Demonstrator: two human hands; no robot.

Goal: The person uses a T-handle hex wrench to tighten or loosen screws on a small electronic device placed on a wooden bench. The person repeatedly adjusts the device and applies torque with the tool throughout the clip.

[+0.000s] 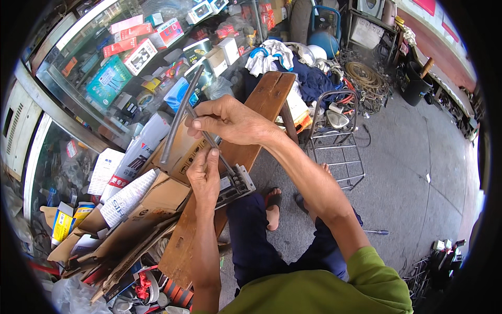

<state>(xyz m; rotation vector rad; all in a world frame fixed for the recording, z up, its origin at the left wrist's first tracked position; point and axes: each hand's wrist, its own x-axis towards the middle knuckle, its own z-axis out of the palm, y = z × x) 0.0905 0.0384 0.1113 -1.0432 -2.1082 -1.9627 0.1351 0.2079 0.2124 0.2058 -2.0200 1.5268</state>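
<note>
A dark metal T-handle wrench [181,112] stands tilted over the wooden bench [267,99], its crossbar to the upper left. My right hand [232,121] is closed round the upper shaft, just below the crossbar. Lower down, my left hand [204,175] has thumb and fingers closed at the same shaft. The shaft's lower end meets a grey metal assembly [241,180] with small fittings on its top. This assembly lies on the bench beside my left knee; my left hand and wrist hide part of it.
Opened cardboard boxes [159,196] crowd the bench's left side. Behind them stands a glass case [94,68] full of small packages. A metal rack frame [337,149] stands on the concrete floor at right, near piled clothes [314,78], coiled hose [366,78] and a black bucket [415,83].
</note>
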